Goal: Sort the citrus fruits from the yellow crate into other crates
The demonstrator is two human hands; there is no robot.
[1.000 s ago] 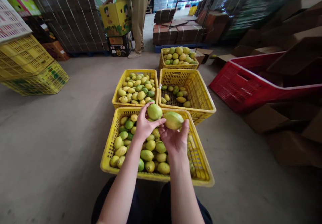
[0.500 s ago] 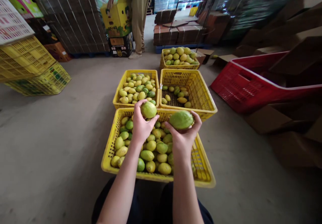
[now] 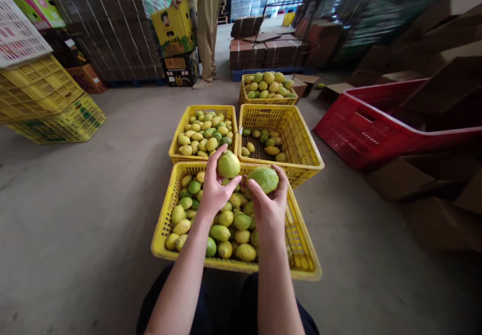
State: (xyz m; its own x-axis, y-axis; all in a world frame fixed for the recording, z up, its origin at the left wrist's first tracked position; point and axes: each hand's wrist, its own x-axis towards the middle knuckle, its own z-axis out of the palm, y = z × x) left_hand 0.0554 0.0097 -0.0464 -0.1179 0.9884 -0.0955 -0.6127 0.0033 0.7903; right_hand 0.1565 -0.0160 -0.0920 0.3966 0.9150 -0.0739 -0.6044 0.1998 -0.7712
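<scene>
Gripping one lemon (image 3: 228, 164) per hands, above crate (image 3: 164, 224)

A bare grey concrete floor (image 3: 94, 184) spreads through a warehouse. Stacked yellow plastic crates (image 3: 41, 99) stand far left, a wall of brown cardboard cartons (image 3: 109, 23) behind them. A tilted red plastic crate (image 3: 376, 129) and flattened brown boxes (image 3: 433, 199) lie right.

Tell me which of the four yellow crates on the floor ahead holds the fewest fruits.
The crate on the right of the middle pair: only a few fruits lie on its mesh bottom, while the other three are well filled.
</scene>
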